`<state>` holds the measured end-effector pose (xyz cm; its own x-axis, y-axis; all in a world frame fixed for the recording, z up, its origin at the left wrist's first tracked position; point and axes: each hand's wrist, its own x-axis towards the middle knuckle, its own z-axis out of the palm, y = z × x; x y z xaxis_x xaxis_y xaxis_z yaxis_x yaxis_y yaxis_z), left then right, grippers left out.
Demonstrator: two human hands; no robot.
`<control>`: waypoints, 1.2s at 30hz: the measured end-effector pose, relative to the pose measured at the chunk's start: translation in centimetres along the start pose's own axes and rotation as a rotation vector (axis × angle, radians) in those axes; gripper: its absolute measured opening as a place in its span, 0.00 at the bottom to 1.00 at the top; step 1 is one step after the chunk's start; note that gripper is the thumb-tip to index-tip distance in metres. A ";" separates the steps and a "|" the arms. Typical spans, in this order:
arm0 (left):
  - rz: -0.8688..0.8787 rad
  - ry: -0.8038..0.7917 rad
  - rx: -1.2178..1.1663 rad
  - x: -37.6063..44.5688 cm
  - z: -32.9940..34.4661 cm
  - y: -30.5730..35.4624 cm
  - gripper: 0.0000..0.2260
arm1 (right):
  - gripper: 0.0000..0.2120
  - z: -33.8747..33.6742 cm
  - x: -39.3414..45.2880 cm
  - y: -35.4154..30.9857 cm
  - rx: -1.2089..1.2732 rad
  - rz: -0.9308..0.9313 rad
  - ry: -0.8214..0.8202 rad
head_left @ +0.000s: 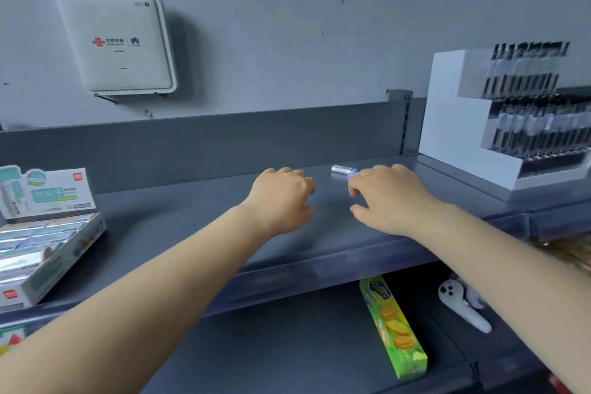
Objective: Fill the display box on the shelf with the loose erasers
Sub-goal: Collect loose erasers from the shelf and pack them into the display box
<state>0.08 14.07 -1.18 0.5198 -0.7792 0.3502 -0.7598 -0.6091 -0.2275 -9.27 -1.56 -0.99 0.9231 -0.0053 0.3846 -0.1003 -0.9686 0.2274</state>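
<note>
Both hands hover palm-down over the grey shelf point(198, 211). The left hand point(281, 198) has its fingers loosely curled and holds nothing. The right hand point(388, 198), fingers also loosely bent, reaches at a loose eraser point(342, 169) lying near the shelf's back; whether it touches is unclear. The display box point(48, 253), its lid upright, sits far left, well apart.

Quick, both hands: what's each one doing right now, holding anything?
Left hand: fingers curled under, over the shelf; whether it holds anything cannot be told.
Right hand: fingers loosely curled, holding nothing, fingertips by the loose eraser.
</note>
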 end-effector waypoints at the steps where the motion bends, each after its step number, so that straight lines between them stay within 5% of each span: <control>1: 0.004 -0.006 -0.010 0.9 0.1 0.2 0.15 | 0.11 0.2 0.1 0.9 0.007 0.011 -0.003; 12: -0.007 -0.088 -0.101 11.8 3.1 0.8 0.14 | 0.08 4.3 5.1 8.2 0.113 0.098 -0.042; 20: 0.015 -0.194 -0.104 17.8 6.4 -0.6 0.14 | 0.10 6.7 10.6 11.9 0.358 0.084 -0.223; 36: -0.080 -0.353 -0.416 19.4 7.9 -1.3 0.13 | 0.04 9.3 13.9 13.8 0.625 -0.016 -0.455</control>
<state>14.24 -1.39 -1.28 0.6272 -0.7788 0.0096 -0.7657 -0.6144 0.1902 5.64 -17.32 -0.81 0.9979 0.0398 -0.0510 0.0182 -0.9290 -0.3697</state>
